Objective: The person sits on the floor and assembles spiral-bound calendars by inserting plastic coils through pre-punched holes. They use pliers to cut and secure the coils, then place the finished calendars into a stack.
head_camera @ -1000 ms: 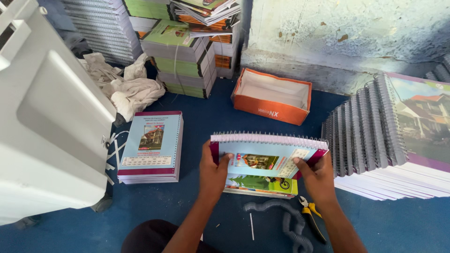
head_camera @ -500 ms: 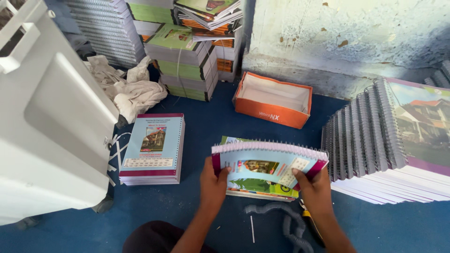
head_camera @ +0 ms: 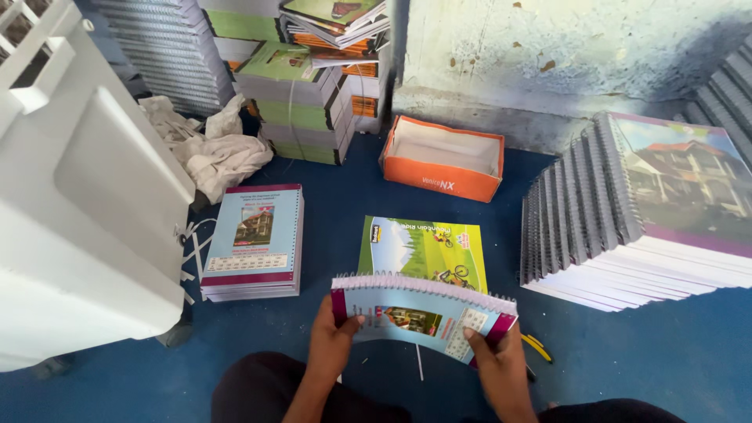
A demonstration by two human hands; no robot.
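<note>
While gripped, notebook (head_camera: 423,317) between hands.

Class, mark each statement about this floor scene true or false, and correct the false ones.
1. Both hands, left hand and right hand, hold the spiral-bound notebook. True.
2. The orange box is full of books. False: it looks empty.
3. A green-covered book lies on the floor beyond the held notebook. True.
4. The crumpled white cloth covers the small notebook stack. False: the cloth lies apart, beyond that stack.
</note>
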